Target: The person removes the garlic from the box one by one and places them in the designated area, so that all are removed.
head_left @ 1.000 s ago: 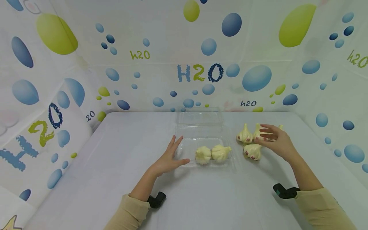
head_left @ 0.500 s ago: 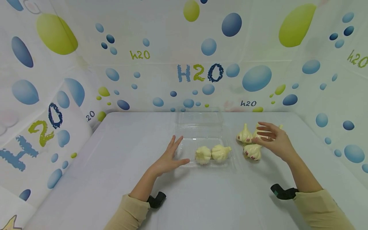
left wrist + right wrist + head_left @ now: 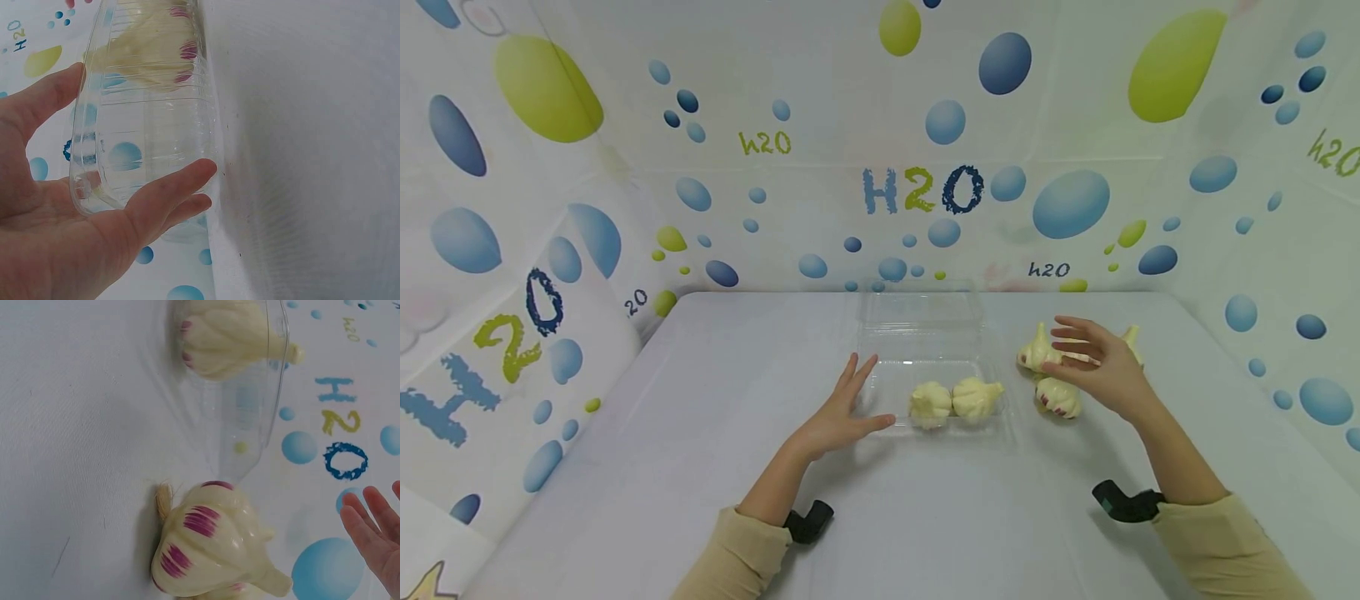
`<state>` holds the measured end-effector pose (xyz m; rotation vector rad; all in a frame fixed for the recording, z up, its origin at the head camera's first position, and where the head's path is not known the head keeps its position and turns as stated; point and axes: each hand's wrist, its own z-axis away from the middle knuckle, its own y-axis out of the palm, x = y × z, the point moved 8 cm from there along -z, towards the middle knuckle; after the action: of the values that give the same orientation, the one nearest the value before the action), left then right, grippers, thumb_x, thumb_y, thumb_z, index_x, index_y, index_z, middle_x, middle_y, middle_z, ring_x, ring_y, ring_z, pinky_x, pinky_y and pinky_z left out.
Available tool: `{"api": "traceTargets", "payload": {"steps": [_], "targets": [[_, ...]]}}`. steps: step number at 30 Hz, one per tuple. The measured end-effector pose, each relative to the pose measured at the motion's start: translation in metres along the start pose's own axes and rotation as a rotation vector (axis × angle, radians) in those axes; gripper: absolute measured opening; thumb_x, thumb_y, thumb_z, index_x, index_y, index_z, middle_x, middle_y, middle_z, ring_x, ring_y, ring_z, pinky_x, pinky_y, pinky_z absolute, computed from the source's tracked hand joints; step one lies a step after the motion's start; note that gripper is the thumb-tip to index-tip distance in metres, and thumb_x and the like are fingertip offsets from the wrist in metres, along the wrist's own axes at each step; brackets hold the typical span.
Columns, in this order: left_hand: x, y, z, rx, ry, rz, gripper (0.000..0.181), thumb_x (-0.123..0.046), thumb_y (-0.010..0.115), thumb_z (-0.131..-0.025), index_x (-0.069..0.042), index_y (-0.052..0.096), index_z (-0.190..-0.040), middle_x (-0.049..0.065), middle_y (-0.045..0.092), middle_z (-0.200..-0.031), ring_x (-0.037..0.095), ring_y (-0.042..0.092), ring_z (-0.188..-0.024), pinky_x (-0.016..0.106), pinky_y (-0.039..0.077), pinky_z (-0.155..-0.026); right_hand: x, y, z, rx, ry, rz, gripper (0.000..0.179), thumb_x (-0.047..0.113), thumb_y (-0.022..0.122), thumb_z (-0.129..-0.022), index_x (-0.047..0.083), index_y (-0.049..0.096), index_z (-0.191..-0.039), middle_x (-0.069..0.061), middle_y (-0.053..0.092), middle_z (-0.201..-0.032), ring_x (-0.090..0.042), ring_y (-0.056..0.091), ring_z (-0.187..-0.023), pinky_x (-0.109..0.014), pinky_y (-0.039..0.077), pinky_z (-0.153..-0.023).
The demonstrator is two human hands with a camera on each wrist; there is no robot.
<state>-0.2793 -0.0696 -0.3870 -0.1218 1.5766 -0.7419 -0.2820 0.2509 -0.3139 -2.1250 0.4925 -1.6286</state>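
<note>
A clear hinged plastic box (image 3: 889,385) lies on the table with its lid folded back. Two cream garlic bulbs (image 3: 955,402) sit in its right half. My left hand (image 3: 837,421) is spread at the box's left end, its straight thumb at the near rim, as the left wrist view also shows. Right of the box stands a group of several garlic bulbs with purple marks, the nearest (image 3: 1059,398) lying in front. Over this group hovers my right hand (image 3: 1103,371), fingers loosely bent and holding nothing, partly hiding the bulbs behind. In the right wrist view its fingers (image 3: 374,534) are apart from the near bulb (image 3: 212,544).
The transparent lid (image 3: 921,310) extends toward the table's far edge. A patterned curtain (image 3: 820,208) hangs behind and along the sides of the white table (image 3: 737,358). Both wrists carry black camera mounts, the left one (image 3: 809,522) low over the table.
My right hand has drifted left over the garlic group, uncovering more of the rightmost bulb. The left hand, the box and the bulbs have stayed where they were.
</note>
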Motion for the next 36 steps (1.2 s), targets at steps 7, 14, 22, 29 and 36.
{"api": "traceTargets", "payload": {"steps": [7, 14, 22, 29, 36], "targets": [[-0.001, 0.0, 0.0, -0.004, -0.004, 0.0, 0.089, -0.028, 0.07, -0.081, -0.028, 0.011, -0.148, 0.007, -0.012, -0.152, 0.035, 0.004, -0.137, 0.061, 0.018, -0.101, 0.004, 0.01, -0.003, 0.03, -0.003, -0.011, 0.07, 0.022, 0.074, -0.078, 0.009, 0.039, -0.137, -0.019, 0.049, -0.127, -0.034, 0.051, -0.112, -0.021, 0.046, -0.083], [-0.001, 0.0, 0.001, -0.005, -0.008, 0.006, 0.09, -0.031, 0.07, -0.081, -0.028, 0.011, -0.148, 0.006, -0.012, -0.152, 0.035, 0.006, -0.137, 0.06, 0.02, -0.101, 0.008, 0.024, -0.005, 0.062, 0.007, -0.033, 0.07, 0.025, 0.075, -0.077, 0.012, 0.041, -0.137, -0.015, 0.049, -0.127, -0.032, 0.05, -0.114, -0.038, 0.043, -0.089], [-0.001, 0.0, 0.0, -0.002, -0.004, 0.007, 0.089, -0.031, 0.07, -0.081, -0.028, 0.011, -0.148, 0.007, -0.012, -0.152, 0.036, 0.008, -0.136, 0.059, 0.021, -0.101, 0.018, 0.038, -0.007, 0.103, -0.037, -0.117, 0.07, 0.019, 0.075, -0.076, 0.011, 0.041, -0.136, -0.014, 0.048, -0.127, -0.032, 0.05, -0.114, -0.038, 0.043, -0.089], [-0.001, 0.0, 0.0, 0.0, -0.006, 0.013, 0.089, -0.031, 0.07, -0.081, -0.029, 0.011, -0.148, 0.006, -0.012, -0.152, 0.037, 0.011, -0.136, 0.058, 0.022, -0.101, 0.023, 0.048, -0.012, 0.118, -0.045, -0.089, 0.07, 0.022, 0.077, -0.075, 0.012, 0.042, -0.135, -0.012, 0.05, -0.128, -0.028, 0.051, -0.114, -0.038, 0.043, -0.09], [-0.001, 0.0, 0.0, 0.002, -0.005, 0.024, 0.089, -0.03, 0.07, -0.081, -0.029, 0.012, -0.148, 0.006, -0.012, -0.152, 0.037, 0.014, -0.135, 0.057, 0.023, -0.101, 0.031, 0.06, -0.013, 0.146, -0.075, -0.158, 0.069, 0.015, 0.078, -0.073, 0.01, 0.044, -0.133, -0.014, 0.049, -0.127, -0.033, 0.05, -0.114, -0.036, 0.044, -0.089]]}}
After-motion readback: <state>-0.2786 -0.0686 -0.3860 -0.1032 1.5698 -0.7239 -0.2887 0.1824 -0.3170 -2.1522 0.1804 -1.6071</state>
